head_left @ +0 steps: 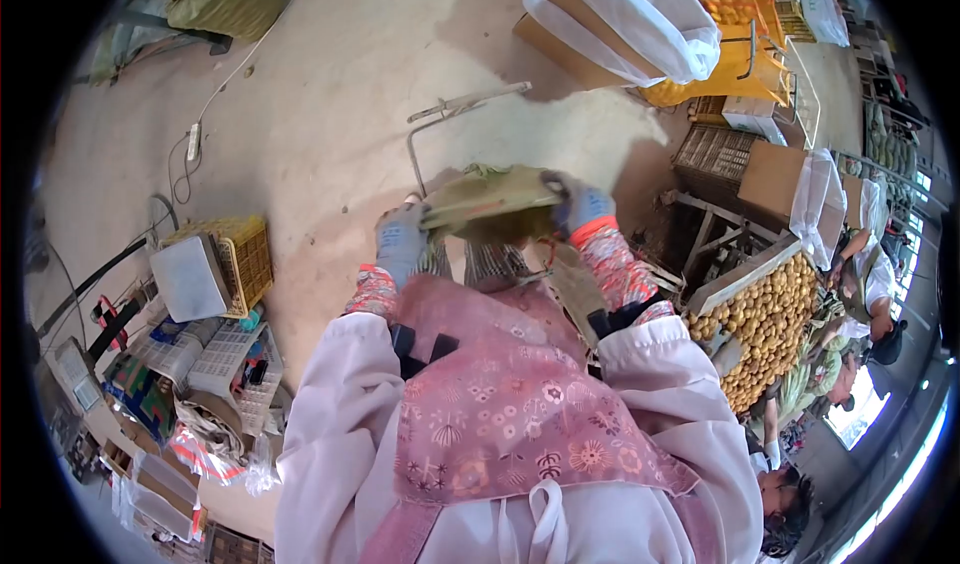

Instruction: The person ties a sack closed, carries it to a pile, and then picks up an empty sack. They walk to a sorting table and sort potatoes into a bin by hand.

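Observation:
Stretched between my two gloved hands is an olive-green sack (492, 196), its mouth spread and its outline smeared by motion. My left hand (400, 240), in a grey-blue glove, is closed on one side of the sack's edge. On the opposite side, my right hand (584, 207) grips the edge in a matching glove. The sack hangs in front of my pink flowered apron (540, 414), above my legs. Just beyond it a thin bent metal frame (440, 114) stands on the floor.
To the right, a wooden-edged table (745, 272) bears many small round yellow-brown items (765, 329), with people (880, 294) beside it. A lined cardboard box (590, 29) and orange net bag (745, 59) stand ahead. A yellow crate (245, 264) and power cord (194, 142) are left.

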A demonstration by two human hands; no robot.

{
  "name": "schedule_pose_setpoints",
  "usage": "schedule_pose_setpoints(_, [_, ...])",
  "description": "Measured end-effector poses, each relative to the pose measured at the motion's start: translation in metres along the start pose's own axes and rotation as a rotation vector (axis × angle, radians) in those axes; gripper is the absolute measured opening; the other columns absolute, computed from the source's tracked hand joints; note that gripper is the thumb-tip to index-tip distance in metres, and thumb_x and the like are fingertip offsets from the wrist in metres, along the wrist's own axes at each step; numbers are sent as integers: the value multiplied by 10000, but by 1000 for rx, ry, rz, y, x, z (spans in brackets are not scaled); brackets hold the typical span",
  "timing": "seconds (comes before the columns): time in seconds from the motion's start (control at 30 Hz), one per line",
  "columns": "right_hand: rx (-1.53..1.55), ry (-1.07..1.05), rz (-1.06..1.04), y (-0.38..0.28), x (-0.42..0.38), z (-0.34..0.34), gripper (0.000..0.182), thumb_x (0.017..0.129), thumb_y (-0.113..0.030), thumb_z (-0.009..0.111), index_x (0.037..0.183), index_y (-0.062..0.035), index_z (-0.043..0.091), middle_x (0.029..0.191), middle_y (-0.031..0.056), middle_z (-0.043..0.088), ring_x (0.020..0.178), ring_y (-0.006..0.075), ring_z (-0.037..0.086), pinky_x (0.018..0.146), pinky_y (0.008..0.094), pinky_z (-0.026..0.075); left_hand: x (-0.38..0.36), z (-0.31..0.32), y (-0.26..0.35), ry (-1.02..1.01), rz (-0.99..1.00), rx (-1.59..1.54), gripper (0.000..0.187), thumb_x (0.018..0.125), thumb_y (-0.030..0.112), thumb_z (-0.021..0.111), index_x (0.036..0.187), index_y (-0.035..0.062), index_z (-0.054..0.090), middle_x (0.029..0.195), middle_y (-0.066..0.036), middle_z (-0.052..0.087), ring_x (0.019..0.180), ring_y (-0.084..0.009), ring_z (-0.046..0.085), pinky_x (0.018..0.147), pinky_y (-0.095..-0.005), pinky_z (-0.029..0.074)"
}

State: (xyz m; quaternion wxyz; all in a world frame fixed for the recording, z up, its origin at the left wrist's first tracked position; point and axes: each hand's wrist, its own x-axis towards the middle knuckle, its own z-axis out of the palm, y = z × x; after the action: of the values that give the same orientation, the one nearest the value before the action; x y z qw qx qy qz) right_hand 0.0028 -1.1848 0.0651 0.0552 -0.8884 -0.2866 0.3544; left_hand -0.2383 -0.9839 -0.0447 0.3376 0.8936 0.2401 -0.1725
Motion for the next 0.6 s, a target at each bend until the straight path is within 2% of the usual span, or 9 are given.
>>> schedule_pose_setpoints(0.03, [264, -20, 150, 26, 20, 5, 596, 712, -6, 626, 1269, -221, 609, 1040, 129, 718, 929, 310, 700, 844, 402, 549, 6, 3, -9, 59, -59, -32, 425, 811, 240, 657, 1228, 164, 624, 1130, -95, 672, 1027, -332, 626, 859, -432, 504])
schedule_pose_setpoints(0.13, [62, 141, -8, 75, 64, 4, 472, 713, -33, 669, 1157, -192, 690, 1046, 117, 700, 954, 301, 683, 875, 378, 541, 27, -5, -6, 163, 34, -226, 470, 790, 128, 644, 1259, 145, 612, 1115, -147, 653, 982, -353, 631, 861, -432, 511])
schedule_pose_setpoints(0.27, [106, 66, -150, 103, 128, 1, 326, 751, -177, 717, 1073, -230, 722, 1112, 94, 676, 956, 304, 661, 865, 398, 530, 63, -3, -4, 249, 250, -152, 463, 835, 144, 657, 1292, 108, 588, 1101, -117, 663, 988, -305, 648, 869, -385, 517])
schedule_pose_setpoints(0.33, [61, 110, -362, 113, 153, 1, 278, 749, -198, 731, 1026, -215, 742, 1184, 80, 651, 1014, 304, 641, 895, 409, 520, 78, 11, -9, 300, 248, -472, 387, 851, 126, 680, 1226, 61, 607, 1093, -109, 664, 931, -284, 666, 842, -360, 527])
schedule_pose_setpoints(0.37, [217, 106, -373, 122, 171, 9, 201, 767, -225, 737, 940, -122, 730, 1237, 87, 629, 1060, 291, 622, 913, 395, 503, 83, 19, -5, 156, -73, -1109, 288, 884, 138, 692, 1136, 8, 647, 1025, -112, 660, 864, -203, 653, 791, -312, 522])
schedule_pose_setpoints(0.4, [228, 100, -372, 119, 183, 13, 201, 767, -225, 737, 940, -122, 730, 1237, 87, 629, 1060, 291, 622, 913, 395, 503, 90, 13, 3, 152, -83, -1102, 288, 884, 138, 692, 1136, 8, 647, 1025, -112, 660, 864, -203, 653, 791, -312, 522])
schedule_pose_setpoints(0.47, [434, 107, -302, 105, 206, 23, 228, 786, -246, 740, 841, -34, 676, 1245, 97, 627, 1048, 275, 626, 910, 381, 491, 100, -2, 11, 300, -267, -860, 218, 911, 178, 680, 1010, -15, 690, 965, -124, 660, 805, -160, 631, 757, -289, 506])
schedule_pose_setpoints(0.5, [470, 140, -298, 96, 216, 28, 228, 802, -195, 736, 774, -2, 618, 1264, 119, 624, 1030, 218, 630, 887, 347, 493, 107, -2, 6, 403, -198, -727, 220, 917, 185, 669, 942, -32, 699, 899, -127, 666, 766, -181, 622, 741, -286, 492])
schedule_pose_setpoints(0.6, [651, 100, -317, 80, 240, 39, 129, 820, -112, 713, 863, -1, 664, 1304, 140, 607, 1025, 167, 620, 873, 308, 499, 121, -6, 3, 485, -279, -660, 251, 922, 211, 664, 924, -38, 697, 862, -131, 666, 750, -204, 619, 721, -305, 489])
